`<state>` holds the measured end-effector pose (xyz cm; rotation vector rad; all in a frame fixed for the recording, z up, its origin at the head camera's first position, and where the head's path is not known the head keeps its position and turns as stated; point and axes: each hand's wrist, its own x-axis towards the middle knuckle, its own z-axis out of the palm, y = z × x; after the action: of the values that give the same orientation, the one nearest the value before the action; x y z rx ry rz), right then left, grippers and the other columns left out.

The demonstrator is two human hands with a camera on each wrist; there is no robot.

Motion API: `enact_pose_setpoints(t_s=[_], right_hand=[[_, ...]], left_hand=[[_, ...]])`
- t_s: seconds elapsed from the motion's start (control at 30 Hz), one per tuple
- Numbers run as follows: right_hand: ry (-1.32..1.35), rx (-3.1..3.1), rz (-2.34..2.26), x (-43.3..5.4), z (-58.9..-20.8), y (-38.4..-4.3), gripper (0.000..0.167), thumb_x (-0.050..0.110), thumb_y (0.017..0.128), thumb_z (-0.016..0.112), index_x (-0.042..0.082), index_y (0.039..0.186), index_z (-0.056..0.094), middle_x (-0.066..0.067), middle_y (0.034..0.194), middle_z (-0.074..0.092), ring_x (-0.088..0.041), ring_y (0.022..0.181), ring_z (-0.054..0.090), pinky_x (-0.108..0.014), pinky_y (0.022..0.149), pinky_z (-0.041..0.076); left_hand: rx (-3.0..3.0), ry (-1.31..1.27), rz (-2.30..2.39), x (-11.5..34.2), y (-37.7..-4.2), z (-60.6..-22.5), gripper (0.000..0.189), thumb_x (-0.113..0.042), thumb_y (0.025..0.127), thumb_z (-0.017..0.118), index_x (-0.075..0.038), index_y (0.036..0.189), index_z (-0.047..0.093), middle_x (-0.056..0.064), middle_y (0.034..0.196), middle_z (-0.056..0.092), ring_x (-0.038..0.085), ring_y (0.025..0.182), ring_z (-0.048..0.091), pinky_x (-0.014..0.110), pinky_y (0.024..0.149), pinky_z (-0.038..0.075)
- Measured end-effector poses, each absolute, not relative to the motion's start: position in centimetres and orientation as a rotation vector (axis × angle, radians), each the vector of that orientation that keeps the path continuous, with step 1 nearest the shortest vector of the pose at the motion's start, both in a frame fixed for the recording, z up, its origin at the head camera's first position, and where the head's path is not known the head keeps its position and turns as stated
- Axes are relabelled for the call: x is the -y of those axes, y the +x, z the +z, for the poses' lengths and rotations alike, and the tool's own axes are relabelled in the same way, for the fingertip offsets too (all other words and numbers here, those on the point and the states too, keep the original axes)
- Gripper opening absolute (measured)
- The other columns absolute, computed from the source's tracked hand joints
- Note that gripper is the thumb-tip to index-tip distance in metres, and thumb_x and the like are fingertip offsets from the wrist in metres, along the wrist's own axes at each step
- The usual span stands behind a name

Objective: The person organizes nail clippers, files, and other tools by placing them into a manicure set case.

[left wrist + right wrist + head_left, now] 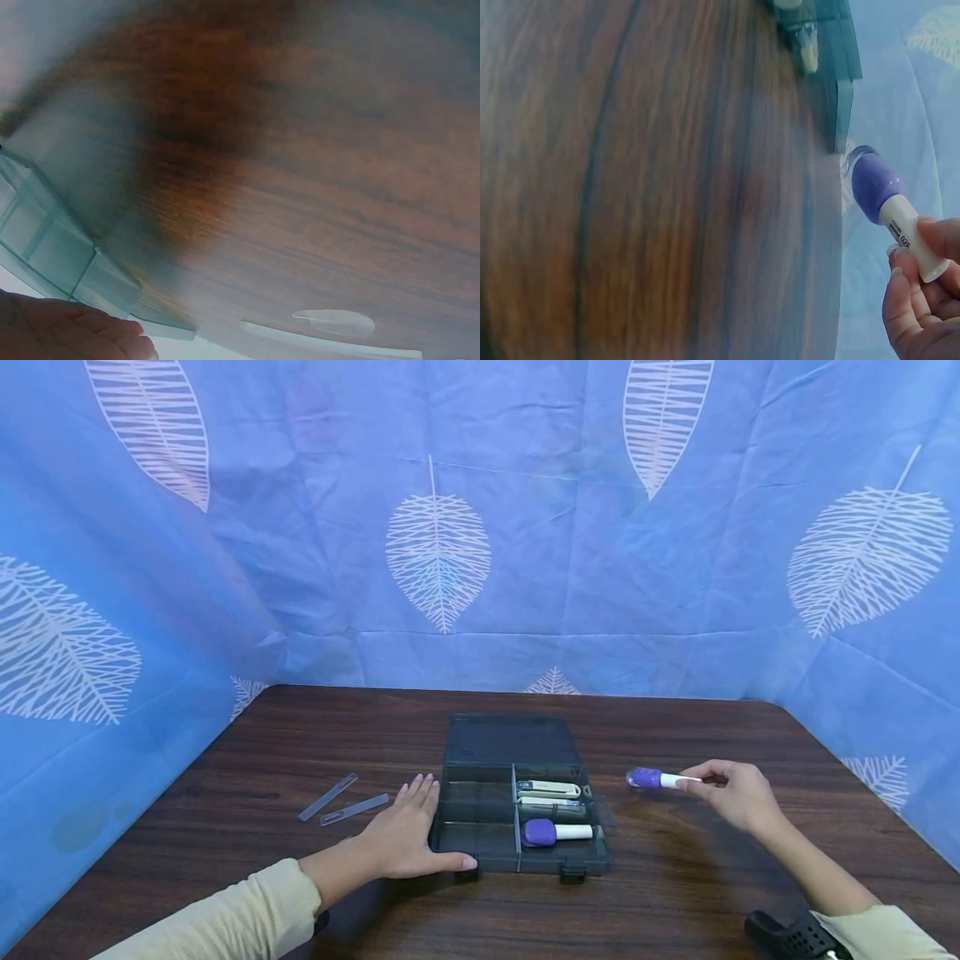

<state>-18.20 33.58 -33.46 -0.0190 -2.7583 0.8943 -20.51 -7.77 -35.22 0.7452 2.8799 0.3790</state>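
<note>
My right hand pinches a purple nail polish bottle by its white cap, holding it to the right of a dark see-through divided box. In the right wrist view the same bottle points its purple end toward the box. My left hand rests with straight fingers along the box's left side, thumb at the front edge. Inside the right half lie a nail clipper, a second clipper-like item just below it, and another purple nail polish bottle. The box's lid is folded back.
Two narrow clear strips lie on the dark wooden table, left of the box. A blue cloth with white leaf prints hangs behind and at both sides. A black strap circles the right wrist.
</note>
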Motion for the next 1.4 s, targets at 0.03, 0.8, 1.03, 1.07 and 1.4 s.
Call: enact_pose_setpoints(t_s=[0.03, 0.8, 1.03, 1.07, 1.4], right_hand=[[-0.024, 2.759, 0.925, -33.4, -33.4, -18.1, 0.025, 0.020, 0.088, 0.064, -0.003, 0.098, 0.069, -0.009, 0.073, 0.067, -0.010, 0.058, 0.055, -0.024, 0.048, 0.040], [0.061, 2.745, 1.447, -28.1, -32.0, -16.7, 0.033, 0.026, 0.088, 0.064, -0.002, 0.105, 0.066, -0.002, 0.082, 0.067, -0.015, 0.072, 0.060, -0.029, 0.063, 0.051], [0.192, 2.774, 1.547, -26.0, -32.0, -16.3, 0.031, 0.023, 0.087, 0.065, -0.003, 0.102, 0.066, -0.004, 0.077, 0.064, -0.013, 0.064, 0.054, -0.028, 0.057, 0.047], [0.219, 2.782, 1.555, -25.7, -32.0, -16.2, 0.030, 0.023, 0.087, 0.065, -0.004, 0.102, 0.067, -0.005, 0.077, 0.064, -0.013, 0.064, 0.054, -0.028, 0.057, 0.047], [0.409, 2.857, 1.515, -23.1, -32.6, -16.0, 0.022, 0.019, 0.085, 0.066, -0.002, 0.090, 0.069, -0.009, 0.078, 0.065, -0.008, 0.062, 0.053, -0.025, 0.055, 0.046]], left_hand=[[-2.879, 0.746, 0.379, 7.8, -20.5, -35.2, 0.110, -0.072, 0.074, 0.055, 0.005, 0.145, 0.022, 0.023, 0.152, 0.019, 0.035, 0.143, 0.015, 0.049, 0.114, 0.020], [-2.877, 0.742, 0.381, 7.9, -20.5, -35.4, 0.109, -0.072, 0.074, 0.056, 0.004, 0.145, 0.022, 0.023, 0.152, 0.019, 0.035, 0.143, 0.015, 0.049, 0.114, 0.019], [-2.879, 0.741, 0.379, 7.8, -20.6, -35.4, 0.110, -0.072, 0.074, 0.055, 0.004, 0.145, 0.022, 0.022, 0.152, 0.019, 0.035, 0.143, 0.015, 0.049, 0.114, 0.019], [-2.878, 0.741, 0.381, 7.8, -20.6, -35.4, 0.110, -0.072, 0.074, 0.055, 0.004, 0.145, 0.022, 0.022, 0.152, 0.019, 0.035, 0.143, 0.015, 0.049, 0.114, 0.019], [-2.876, 0.738, 0.378, 7.8, -20.7, -35.5, 0.110, -0.073, 0.074, 0.055, 0.004, 0.145, 0.021, 0.022, 0.152, 0.019, 0.035, 0.143, 0.014, 0.049, 0.114, 0.019]])
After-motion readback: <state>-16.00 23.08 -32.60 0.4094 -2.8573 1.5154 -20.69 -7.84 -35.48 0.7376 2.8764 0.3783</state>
